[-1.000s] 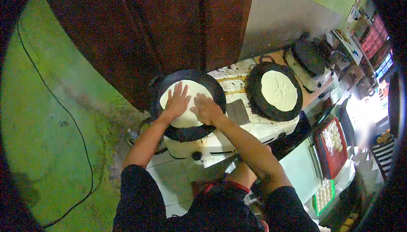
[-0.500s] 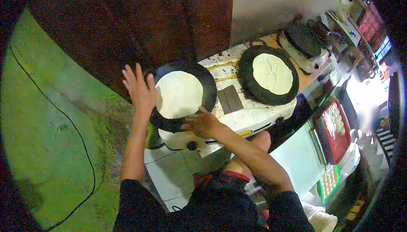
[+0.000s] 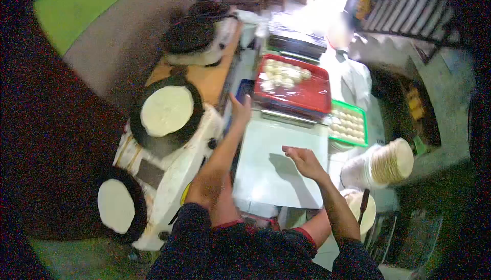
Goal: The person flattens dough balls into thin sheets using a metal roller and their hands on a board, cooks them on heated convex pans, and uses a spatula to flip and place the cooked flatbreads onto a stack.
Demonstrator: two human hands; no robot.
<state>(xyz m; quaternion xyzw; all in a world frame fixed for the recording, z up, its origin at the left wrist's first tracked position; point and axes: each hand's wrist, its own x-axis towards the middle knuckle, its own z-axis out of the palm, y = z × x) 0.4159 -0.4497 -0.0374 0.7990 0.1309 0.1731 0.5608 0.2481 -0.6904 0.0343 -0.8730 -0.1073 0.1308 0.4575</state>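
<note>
Both hands off dough now, nearer red tray

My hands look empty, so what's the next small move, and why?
Perhaps extend the left hand to a dough ball in the red tray: that hand and the right hand look empty, the tray is close, and the two nearer pans hold dough rounds.

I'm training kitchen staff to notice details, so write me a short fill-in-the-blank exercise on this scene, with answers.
The large tray of dough balls is coloured ____.
The smaller tray beside it has a ____ rim.
The number of dark pans holding a flat round of dough is ____.
The hand casting a shadow on the pale board is the person's ____ one.
Missing words: red; green; two; right.
</note>
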